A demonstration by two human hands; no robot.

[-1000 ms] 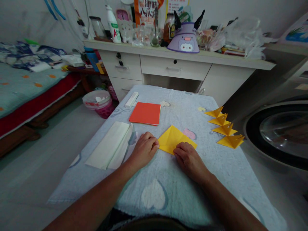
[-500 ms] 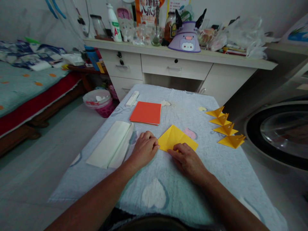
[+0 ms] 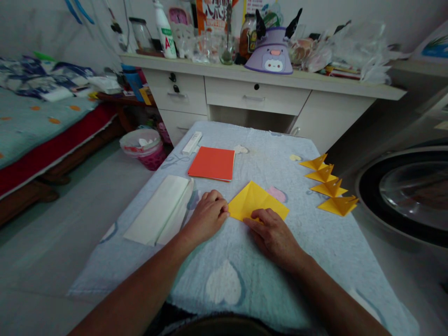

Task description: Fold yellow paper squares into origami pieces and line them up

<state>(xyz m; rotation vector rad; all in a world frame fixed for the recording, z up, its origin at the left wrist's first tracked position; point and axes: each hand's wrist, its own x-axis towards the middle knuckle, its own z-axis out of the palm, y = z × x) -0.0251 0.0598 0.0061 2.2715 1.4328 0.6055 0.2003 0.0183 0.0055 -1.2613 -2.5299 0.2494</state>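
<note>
A yellow folded paper (image 3: 257, 200) lies on the light blue towel-covered table (image 3: 245, 280). My left hand (image 3: 206, 217) rests curled at the paper's left corner, its fingertips pressing that corner down. My right hand (image 3: 273, 233) lies over the paper's near edge, index finger stretched out leftward along the fold, pressing it flat.
A stack of orange-red paper (image 3: 212, 164) lies behind the yellow sheet, a white folded cloth (image 3: 159, 210) to the left, a white stick (image 3: 192, 143) beyond. Several folded yellow pieces (image 3: 329, 184) line the right edge. A cluttered desk (image 3: 266, 88) stands behind; a pink bin (image 3: 143, 147) sits on the floor.
My right hand's index finger has slid leftward along the paper's near edge. My left hand stays at the left corner.
</note>
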